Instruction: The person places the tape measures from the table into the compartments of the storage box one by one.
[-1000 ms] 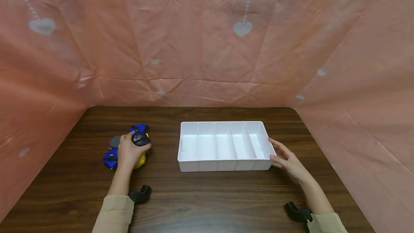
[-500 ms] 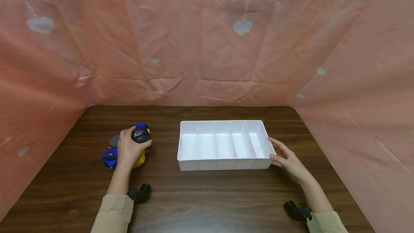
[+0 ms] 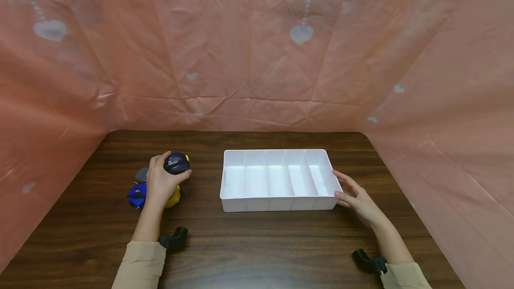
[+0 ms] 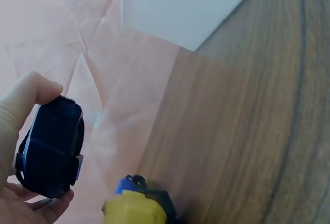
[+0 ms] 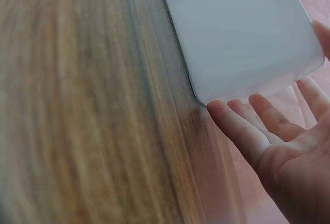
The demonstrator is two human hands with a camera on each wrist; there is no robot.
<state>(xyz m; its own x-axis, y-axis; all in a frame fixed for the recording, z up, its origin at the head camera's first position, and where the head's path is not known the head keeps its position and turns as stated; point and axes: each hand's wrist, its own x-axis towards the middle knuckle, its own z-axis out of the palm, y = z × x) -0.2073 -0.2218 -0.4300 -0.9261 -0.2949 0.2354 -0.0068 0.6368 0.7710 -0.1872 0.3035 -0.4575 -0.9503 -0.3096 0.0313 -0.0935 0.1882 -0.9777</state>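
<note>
My left hand (image 3: 159,182) grips a dark navy tape measure (image 3: 176,163) marked 5, thumb on one side and fingers on the other. In the left wrist view the tape measure (image 4: 51,146) is edge-on, raised clear of the tabletop. Beneath and beside that hand lie a blue tape measure (image 3: 137,196), a grey one (image 3: 141,175) and a yellow one (image 3: 173,197), partly hidden. My right hand (image 3: 357,200) touches the right end of a white divided box (image 3: 277,204). In the right wrist view its fairly straight fingers (image 5: 240,131) rest against the box's end wall (image 5: 247,43).
The box stands on a dark wood table (image 3: 257,244) and has several compartments side by side. A pink cloth (image 3: 249,57) with white hearts hangs behind and at both sides. Black curved mounts (image 3: 174,239) sit on both wrists.
My left hand has lifted the tape measure slightly up, away from the group and a little to the right. The right hand and the box stay where they were.
</note>
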